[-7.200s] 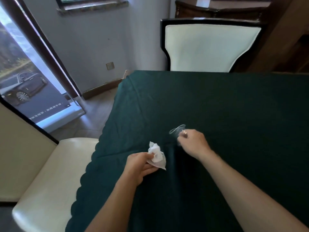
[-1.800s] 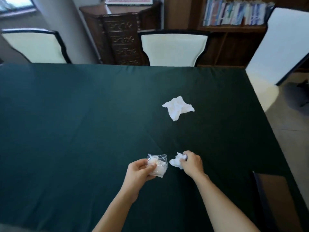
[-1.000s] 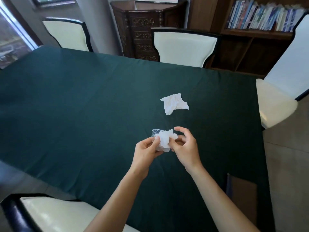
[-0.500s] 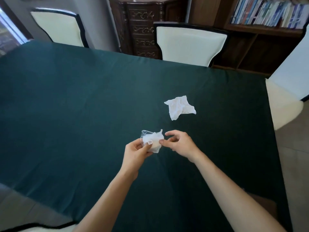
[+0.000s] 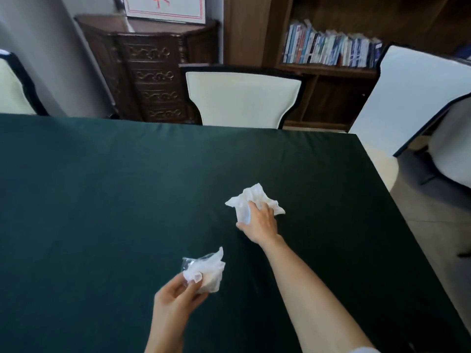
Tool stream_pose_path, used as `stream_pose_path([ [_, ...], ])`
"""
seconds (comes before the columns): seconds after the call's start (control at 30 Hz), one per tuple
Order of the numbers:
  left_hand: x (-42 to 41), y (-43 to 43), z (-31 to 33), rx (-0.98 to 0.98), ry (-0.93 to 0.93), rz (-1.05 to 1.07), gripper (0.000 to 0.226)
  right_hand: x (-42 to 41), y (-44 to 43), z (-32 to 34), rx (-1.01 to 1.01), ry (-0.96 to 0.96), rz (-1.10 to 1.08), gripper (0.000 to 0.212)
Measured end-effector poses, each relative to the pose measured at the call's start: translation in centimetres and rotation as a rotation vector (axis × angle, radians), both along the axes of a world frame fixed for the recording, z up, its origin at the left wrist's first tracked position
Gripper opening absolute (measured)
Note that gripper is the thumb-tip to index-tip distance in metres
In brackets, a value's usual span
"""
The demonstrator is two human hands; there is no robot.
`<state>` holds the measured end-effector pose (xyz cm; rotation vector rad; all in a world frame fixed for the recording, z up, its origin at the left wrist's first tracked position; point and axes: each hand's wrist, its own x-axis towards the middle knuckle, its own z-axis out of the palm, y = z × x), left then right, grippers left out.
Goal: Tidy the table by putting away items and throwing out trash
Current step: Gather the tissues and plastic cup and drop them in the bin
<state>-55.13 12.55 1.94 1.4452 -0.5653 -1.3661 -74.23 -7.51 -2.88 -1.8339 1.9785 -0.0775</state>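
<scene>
L hand [image 5: 178, 295]: fingers clenched on clear plastic cup [image 5: 204, 272] stuffed w/ tissue, held above tablecloth [image 5: 102, 200] | R hand [image 5: 260, 220]: fingers closing on crumpled tissue [image 5: 251, 200] lying on cloth, farther out, toward chair [image 5: 242, 98]

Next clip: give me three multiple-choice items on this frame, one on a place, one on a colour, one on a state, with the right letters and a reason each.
1. Where is the right hand?
A. on the crumpled tissue lying on the table
B. on a chair
C. at the bookshelf

2. What colour is the tablecloth?
A. white
B. dark green
C. red

3. What is the left hand doing?
A. lying flat and empty
B. pointing at the window
C. gripping a clear plastic cup stuffed with tissue

Answers: 1 A, its fingers rest on the tissue; 2 B, dark green cloth covers the table; 3 C, thumb and fingers pinch the stuffed cup.
</scene>
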Motion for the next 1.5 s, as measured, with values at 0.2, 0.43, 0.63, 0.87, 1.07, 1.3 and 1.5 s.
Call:
stream_pose_path([
  [0.2, 1.6, 0.2, -1.2, 0.021, 0.01, 0.009, 0.016, 1.0, 0.6, 0.5, -0.098, -0.073, -0.061, 0.019],
  [0.43, 6.0, 0.6, 3.5, -0.047, -0.073, 0.149, 0.014, 3.2, 6.7, 7.8, 0.093, -0.348, 0.174, 0.02],
  [0.63, 7.9, 5.4, 11.4, -0.179, -0.267, 0.12, 0.018, 5.9, 16.3, 19.0, 0.24, -0.681, 0.515, 0.016],
  [0.87, 5.8, 17.8, 19.2, -0.321, -0.286, 0.212, 0.019, 9.6, 28.4, 26.9, -0.202, -1.12, 0.325, 0.012],
  [1.07, 4.8, 30.4, 22.7, -0.372, -0.274, 0.394, 0.024, 12.3, 41.4, 28.3, -0.274, -1.122, 0.609, 0.013],
  [1.3, 7.8, 43.5, 23.5, -0.326, -0.244, 0.689, 0.019, 17.9, 52.0, 28.9, -0.286, -0.953, 1.093, 0.035],
  [1.5, 13.3, 53.5, 23.7, -0.353, -0.171, 0.869, 0.027, 26.3, 60.2, 28.8, -0.246, -0.87, 1.333, 0.038],
])
